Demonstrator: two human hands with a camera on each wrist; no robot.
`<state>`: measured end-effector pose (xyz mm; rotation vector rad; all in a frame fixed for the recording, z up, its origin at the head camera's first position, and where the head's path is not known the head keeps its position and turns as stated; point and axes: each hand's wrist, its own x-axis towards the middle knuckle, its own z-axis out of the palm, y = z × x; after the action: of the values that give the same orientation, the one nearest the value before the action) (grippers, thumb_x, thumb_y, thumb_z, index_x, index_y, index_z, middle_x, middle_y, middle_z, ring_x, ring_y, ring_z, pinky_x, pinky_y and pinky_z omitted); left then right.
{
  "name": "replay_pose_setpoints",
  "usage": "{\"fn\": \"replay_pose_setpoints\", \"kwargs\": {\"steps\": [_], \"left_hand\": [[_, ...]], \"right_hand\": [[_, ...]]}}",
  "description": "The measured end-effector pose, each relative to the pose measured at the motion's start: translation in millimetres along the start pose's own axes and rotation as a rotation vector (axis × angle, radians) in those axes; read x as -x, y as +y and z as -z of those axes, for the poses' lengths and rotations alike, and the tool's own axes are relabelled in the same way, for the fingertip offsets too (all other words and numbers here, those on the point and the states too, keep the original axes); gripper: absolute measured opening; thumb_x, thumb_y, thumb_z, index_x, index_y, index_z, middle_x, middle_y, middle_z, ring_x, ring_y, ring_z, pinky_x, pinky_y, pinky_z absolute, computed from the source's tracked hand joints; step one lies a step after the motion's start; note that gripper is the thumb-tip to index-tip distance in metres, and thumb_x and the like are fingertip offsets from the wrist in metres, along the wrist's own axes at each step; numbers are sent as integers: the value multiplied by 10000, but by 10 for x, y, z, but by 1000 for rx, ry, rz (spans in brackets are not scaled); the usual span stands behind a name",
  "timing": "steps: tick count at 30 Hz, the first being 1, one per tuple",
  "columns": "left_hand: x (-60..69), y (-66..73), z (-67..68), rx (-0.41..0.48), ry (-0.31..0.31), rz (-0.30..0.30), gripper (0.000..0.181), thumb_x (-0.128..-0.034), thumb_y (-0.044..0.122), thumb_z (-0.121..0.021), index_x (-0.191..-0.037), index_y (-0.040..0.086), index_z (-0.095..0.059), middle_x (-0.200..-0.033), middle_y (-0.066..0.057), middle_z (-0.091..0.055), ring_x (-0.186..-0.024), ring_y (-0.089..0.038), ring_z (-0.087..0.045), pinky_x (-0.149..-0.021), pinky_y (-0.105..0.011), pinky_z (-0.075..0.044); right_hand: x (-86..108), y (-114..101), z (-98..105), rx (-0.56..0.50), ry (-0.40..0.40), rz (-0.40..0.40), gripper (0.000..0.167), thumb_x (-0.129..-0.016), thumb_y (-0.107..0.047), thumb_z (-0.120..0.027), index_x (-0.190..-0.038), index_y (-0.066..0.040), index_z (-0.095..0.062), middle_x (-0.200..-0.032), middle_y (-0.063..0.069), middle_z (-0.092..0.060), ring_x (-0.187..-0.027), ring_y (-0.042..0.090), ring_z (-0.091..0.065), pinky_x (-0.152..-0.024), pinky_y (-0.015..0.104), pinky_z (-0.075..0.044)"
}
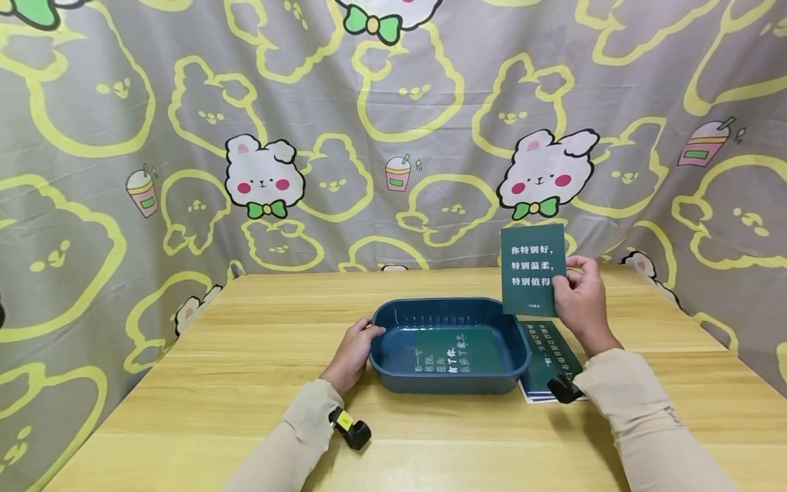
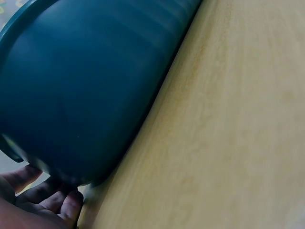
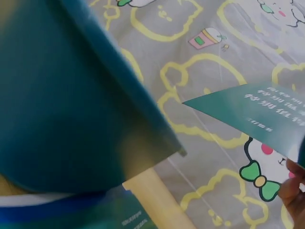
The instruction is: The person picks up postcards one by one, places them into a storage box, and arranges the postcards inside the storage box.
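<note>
A dark green card with white printed lines (image 1: 530, 297) stands upright in the air, pinched at its right edge by my right hand (image 1: 584, 304). In the right wrist view the fingers (image 3: 291, 191) show only at the frame's edge, below the card (image 3: 267, 112). My left hand (image 1: 350, 352) grips the left end of a dark blue-green rectangular basin (image 1: 451, 385), thumb over the rim; the left wrist view shows its other fingers (image 2: 71, 205) against the outer wall. Another green printed card (image 1: 473, 352) lies flat inside the basin. The raised card is above the basin's right end.
A stack of similar cards (image 1: 549, 352) lies on the wooden table (image 1: 246, 369) against the basin's right side, partly under the right wrist. Behind the table hangs a grey curtain (image 1: 393, 219) with cartoon figures. Black devices (image 1: 353, 430) are strapped to both wrists.
</note>
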<state>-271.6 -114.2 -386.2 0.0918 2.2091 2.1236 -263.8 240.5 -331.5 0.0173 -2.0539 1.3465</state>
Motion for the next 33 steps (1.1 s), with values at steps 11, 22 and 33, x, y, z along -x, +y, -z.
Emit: {"fn": "replay_pose_setpoints", "kwargs": {"steps": [11,22,33], "left_hand": [[2,-29,15,-10,-12,-1,451,-956,137,-489,-1375,-28,-469,-1385,-203,-467,-1266,-345,-425,-1071,-510,-318],[-13,-5,-9,0,-2,-7,439,-947,125,-494,-1358,-31,-485,-1366,-200,-480,-1240,-338,-450,-1061,-492,-339],[-2,-19,14,-4,-12,-5,433,-959,125,-482,-1365,-26,-480,-1371,-205,-478,-1246,-341,-448,-1058,-503,-340]], "right_hand": [[19,-128,-25,-84,-212,14,327,-1013,-76,-382,-1272,91,-275,-1074,266,-528,-709,-18,-577,-607,171,-506],[54,-249,-69,-27,-298,81,279,-1013,-41,-417,-1254,81,-348,-1013,251,-572,-806,94,-551,-676,170,-484],[119,-225,-213,-31,-364,103,282,-998,-11,-435,-1265,56,-373,-1002,221,-570,-850,249,-518,-677,225,-484]]}}
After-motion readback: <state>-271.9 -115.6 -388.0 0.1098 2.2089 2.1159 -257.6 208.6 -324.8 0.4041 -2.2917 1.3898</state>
